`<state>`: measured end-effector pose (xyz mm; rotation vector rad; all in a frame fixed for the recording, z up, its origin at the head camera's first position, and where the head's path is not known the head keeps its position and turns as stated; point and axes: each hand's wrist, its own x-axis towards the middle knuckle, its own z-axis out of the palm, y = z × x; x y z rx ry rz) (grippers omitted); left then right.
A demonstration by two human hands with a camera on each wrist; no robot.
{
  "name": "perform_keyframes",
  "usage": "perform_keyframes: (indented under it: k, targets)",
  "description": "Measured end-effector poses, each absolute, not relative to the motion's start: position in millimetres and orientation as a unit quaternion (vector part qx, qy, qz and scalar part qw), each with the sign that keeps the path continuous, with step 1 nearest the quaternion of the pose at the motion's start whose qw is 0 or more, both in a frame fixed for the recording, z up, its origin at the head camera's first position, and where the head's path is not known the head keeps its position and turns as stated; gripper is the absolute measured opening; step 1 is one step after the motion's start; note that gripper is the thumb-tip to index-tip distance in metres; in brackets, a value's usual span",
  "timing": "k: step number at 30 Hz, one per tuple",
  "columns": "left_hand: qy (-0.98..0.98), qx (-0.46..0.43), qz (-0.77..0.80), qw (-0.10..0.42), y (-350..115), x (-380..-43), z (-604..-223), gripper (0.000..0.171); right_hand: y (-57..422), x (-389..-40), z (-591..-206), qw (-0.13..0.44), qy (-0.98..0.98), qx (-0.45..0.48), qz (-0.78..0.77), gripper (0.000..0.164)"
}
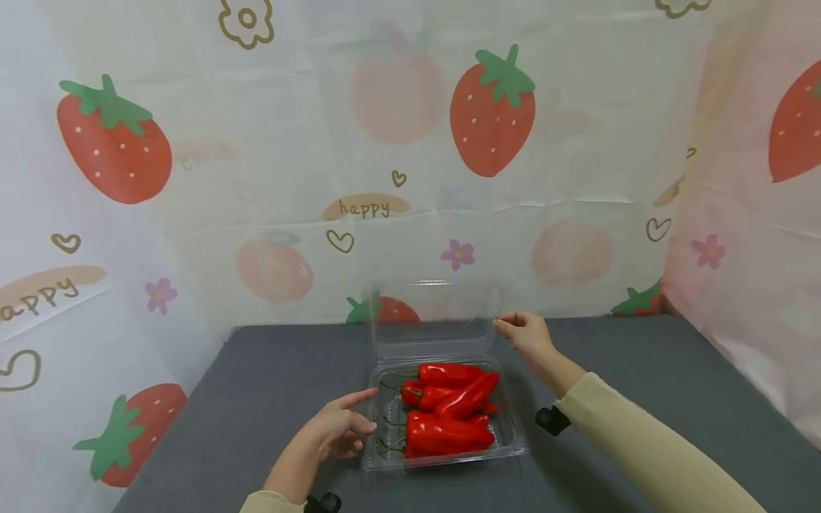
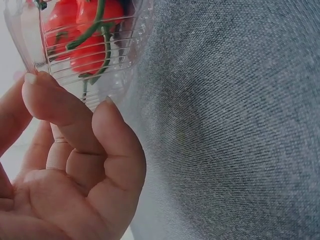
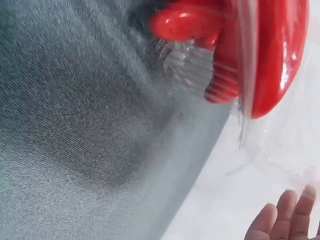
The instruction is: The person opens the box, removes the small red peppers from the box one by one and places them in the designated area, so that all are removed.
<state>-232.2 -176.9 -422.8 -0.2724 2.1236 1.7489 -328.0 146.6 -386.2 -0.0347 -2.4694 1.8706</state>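
Observation:
A clear plastic clamshell container (image 1: 442, 462) sits on the table with its hinged lid (image 1: 436, 342) raised at the back. Several glossy red peppers (image 1: 449, 433) with green stems lie in the base, stems pointing left. My right hand (image 1: 529, 340) pinches the right edge of the lid between thumb and fingers; only its fingertips show in the right wrist view. At the container's left side is my left hand (image 1: 333, 427), index finger stretched to the rim and the other fingers loosely bent. The left wrist view shows its fingertips (image 2: 45, 100) against the container's wall.
A dark grey cloth (image 1: 282, 377) covers the table. Behind it hangs a pale curtain (image 1: 288, 178) printed with strawberries, hearts and flowers, and similar sheets stand at the left and right sides. Each wrist wears a black band (image 1: 553, 420).

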Motion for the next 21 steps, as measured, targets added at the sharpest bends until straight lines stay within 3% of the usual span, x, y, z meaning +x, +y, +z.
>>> perform_keyframes:
  k: [13, 21]
  targets:
    - [0.749, -0.089, 0.628, 0.192, -177, -232, -422, 0.066, 138, -335, -401, 0.022, -0.796, -0.035, 0.604, 0.023]
    - [0.747, -0.087, 0.632, 0.189, -177, -232, -424, 0.065, 138, -336, -411, 0.017, -0.797, -0.044, 0.602, 0.030]
